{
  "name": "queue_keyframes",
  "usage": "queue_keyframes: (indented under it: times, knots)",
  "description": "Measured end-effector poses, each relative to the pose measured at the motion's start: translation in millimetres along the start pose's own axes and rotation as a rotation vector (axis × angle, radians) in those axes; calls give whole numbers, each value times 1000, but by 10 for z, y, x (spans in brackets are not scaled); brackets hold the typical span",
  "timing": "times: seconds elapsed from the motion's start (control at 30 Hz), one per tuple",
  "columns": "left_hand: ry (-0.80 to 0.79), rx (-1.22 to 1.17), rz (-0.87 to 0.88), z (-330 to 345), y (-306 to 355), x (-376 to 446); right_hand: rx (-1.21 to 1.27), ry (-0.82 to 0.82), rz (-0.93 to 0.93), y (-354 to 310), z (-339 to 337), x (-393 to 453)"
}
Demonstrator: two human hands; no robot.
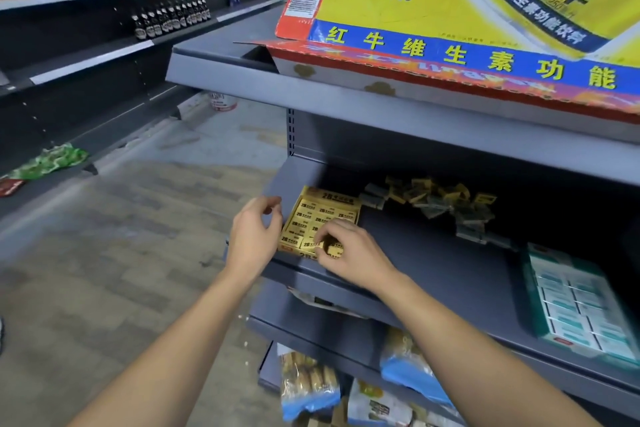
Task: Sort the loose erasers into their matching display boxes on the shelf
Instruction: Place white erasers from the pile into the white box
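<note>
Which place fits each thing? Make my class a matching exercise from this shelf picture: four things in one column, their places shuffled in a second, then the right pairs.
Things
1. yellow eraser box
2. green eraser box
3. loose erasers
4. yellow carton

Places
A. on the shelf above
B. heaped at the back of the shelf
C. right end of the shelf
D. left end, under the right hand

Pairs: 1-D, 2-C, 3-B, 4-A

Two bare forearms, sleeveless to the frame's edge, enter from six o'clock, the left hand (254, 236) and right hand (349, 253) wearing no gloves, rings or watch.
</note>
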State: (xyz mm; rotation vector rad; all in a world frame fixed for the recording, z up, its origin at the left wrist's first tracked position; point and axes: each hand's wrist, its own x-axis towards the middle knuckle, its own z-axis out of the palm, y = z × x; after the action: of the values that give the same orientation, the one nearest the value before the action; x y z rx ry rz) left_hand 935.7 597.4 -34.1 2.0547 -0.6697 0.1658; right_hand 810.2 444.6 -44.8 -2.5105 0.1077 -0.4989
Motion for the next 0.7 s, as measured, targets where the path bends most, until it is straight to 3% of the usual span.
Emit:
queue_keyframes:
  times: [0.23,0.43,0.7]
  knots:
    - [-62,4,88,182,164,13,-62,10,-94,83,-61,-94]
    - [-269,75,375,728,635,-17,-96,270,120,395,-422,-443]
    - [-461,36,498,1447,1238,-240,-249,385,318,798,-813,-957]
